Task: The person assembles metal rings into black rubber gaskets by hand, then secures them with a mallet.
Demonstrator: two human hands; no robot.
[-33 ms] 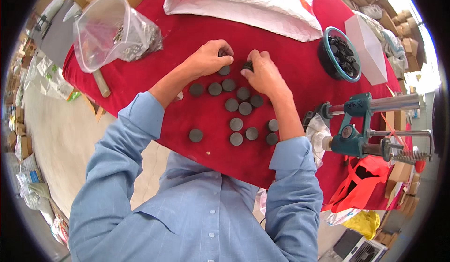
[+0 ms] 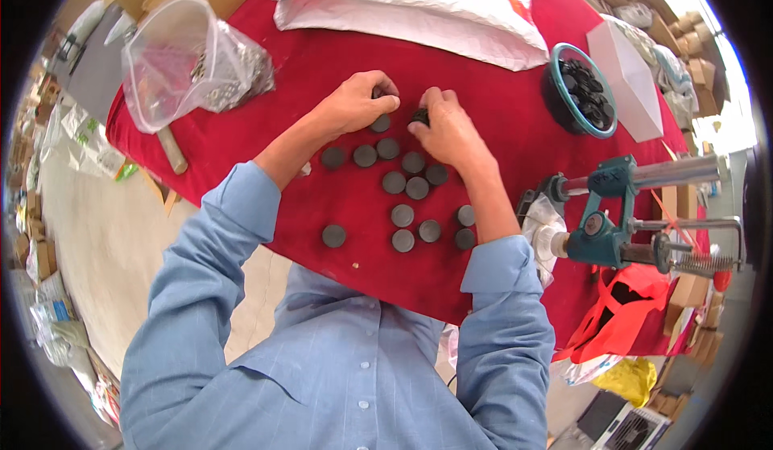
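Observation:
Both of my hands are over the red cloth (image 2: 241,140), near the middle of the table. My left hand (image 2: 359,102) has its fingers closed on a small black disc, partly hidden under the fingertips; another black disc (image 2: 380,123) lies just below its thumb. My right hand (image 2: 448,125) pinches a black disc (image 2: 420,116) between thumb and fingers. Several more dark round discs lie scattered nearer to me, among them one disc (image 2: 429,231) below my right hand and a lone disc (image 2: 333,236) at the left.
A blue-rimmed bowl (image 2: 550,104) of black discs stands at the right, beside a white box (image 2: 624,80). A green hand press (image 2: 600,216) sits on the right edge. A clear plastic tub (image 2: 145,72) with small metal parts lies at the left, a white sack (image 2: 411,27) at the back.
Both hands keep nearly the same pose and hold. The whole view has shifted slightly; the discs on the cloth stay in the same arrangement.

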